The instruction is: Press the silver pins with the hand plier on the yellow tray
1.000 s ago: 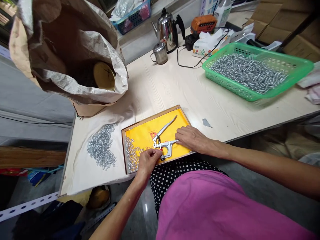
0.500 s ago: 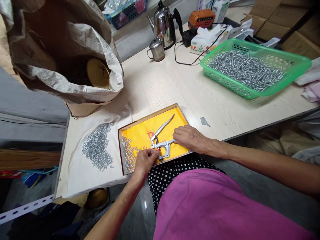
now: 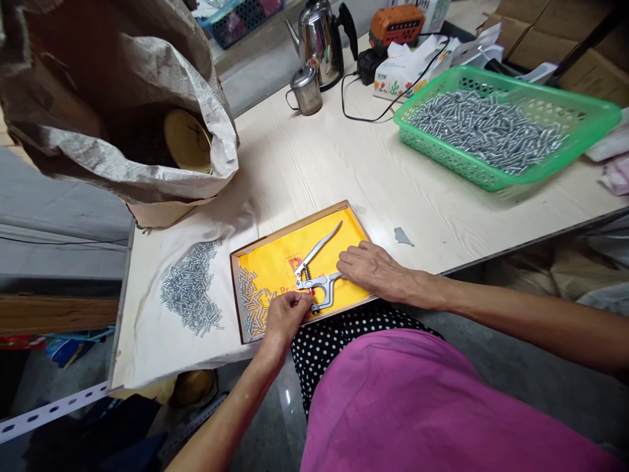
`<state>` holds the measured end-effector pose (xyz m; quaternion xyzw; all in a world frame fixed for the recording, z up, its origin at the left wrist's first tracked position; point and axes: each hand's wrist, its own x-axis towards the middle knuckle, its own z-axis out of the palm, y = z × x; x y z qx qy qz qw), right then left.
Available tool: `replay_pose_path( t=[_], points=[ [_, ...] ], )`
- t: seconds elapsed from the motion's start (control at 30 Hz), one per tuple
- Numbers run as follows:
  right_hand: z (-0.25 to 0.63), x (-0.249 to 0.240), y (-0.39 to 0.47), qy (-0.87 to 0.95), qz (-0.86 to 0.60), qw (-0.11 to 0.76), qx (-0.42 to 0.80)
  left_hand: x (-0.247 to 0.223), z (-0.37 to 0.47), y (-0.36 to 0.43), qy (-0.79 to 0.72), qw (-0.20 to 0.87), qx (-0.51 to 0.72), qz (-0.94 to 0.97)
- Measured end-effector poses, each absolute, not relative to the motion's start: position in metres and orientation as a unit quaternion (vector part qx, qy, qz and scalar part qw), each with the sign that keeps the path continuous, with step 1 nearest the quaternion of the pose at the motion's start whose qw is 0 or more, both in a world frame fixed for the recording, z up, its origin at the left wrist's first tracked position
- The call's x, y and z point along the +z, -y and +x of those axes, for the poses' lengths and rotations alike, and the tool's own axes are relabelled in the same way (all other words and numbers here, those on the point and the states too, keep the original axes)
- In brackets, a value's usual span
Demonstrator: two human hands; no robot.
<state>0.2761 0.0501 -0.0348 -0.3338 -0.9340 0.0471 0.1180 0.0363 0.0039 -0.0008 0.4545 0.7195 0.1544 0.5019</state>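
Silver hand pliers [image 3: 319, 290] with a spring and a raised upper handle lie over a shallow tray [image 3: 289, 233] lined in yellow. My right hand [image 3: 369, 267] is closed round the end of the lower handle. Fingertips pinched, my left hand [image 3: 288, 313] is at the jaw end of the pliers; what it pinches is too small to make out. Small metal pins [image 3: 254, 306] lie loose along the tray's left side. A bigger pile of similar pins [image 3: 191, 288] rests on a white cloth [image 3: 147, 347] left of the tray.
A green basket [image 3: 491, 180] full of metal pieces stands at the right. An open paper sack [image 3: 162, 187] stands back left. Behind are a steel mug [image 3: 306, 92], a kettle [image 3: 322, 46], a tissue pack [image 3: 393, 75] and an orange battery [image 3: 397, 26] with a black cable.
The camera view has shifted slightly. Both hands keep nearly the same place and grip at the pliers.
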Motion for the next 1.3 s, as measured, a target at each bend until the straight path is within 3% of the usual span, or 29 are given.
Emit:
replay_pose_path(
  t=[0.27, 0.6, 0.87, 1.07, 1.3],
  points=[
    [0.274, -0.033, -0.046, 0.931, -0.342, 0.13, 0.02, 0.007, 0.045, 0.006, -0.728, 0.38, 0.18, 0.542],
    [0.272, -0.033, -0.045, 0.93, -0.347, 0.104, 0.055, 0.004, 0.037, -0.003, -0.708, 0.444, 0.098, 0.54],
    [0.283, -0.014, -0.08, 0.933, -0.333, 0.093, 0.098, 0.004, 0.036, -0.002, -0.706, 0.441, 0.076, 0.548],
    [0.275, -0.006, -0.1, 0.942, -0.32, 0.025, 0.1, 0.003, 0.036, -0.001, -0.714, 0.429, 0.082, 0.548],
    [0.275, -0.003, -0.093, 0.938, -0.331, 0.034, 0.092, 0.002, 0.035, -0.001, -0.714, 0.414, 0.071, 0.56]
  ],
)
